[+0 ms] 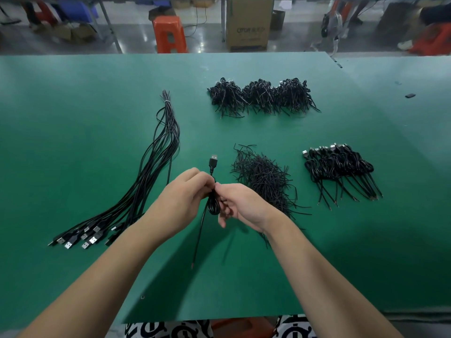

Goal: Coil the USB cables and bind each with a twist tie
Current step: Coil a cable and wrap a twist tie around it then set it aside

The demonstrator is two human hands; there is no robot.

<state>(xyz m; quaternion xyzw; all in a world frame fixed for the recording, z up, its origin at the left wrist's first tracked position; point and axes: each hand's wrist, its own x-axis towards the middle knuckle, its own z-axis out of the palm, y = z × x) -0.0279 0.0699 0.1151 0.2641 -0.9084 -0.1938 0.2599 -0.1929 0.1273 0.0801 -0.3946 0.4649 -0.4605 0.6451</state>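
Note:
A coiled black USB cable [212, 203] hangs between my hands above the green table [73, 93]. Its plug [213, 160] points away from me and its loose tail drops toward the near edge. My left hand [185, 193] grips the coil at its upper part. My right hand [238, 203] pinches the same spot from the right, where a twist tie would sit, though the tie itself is too small to make out. A bundle of straight, uncoiled USB cables [156, 164] lies to the left. A heap of black twist ties [263, 176] lies just right of my hands.
Coiled and tied cables lie in a row [341, 169] at the right. Three larger heaps of bound cables [261, 97] sit at the back. A small dark object [410, 95] lies far right. Beyond the table stand an orange stool [169, 34] and a cardboard box [249, 23].

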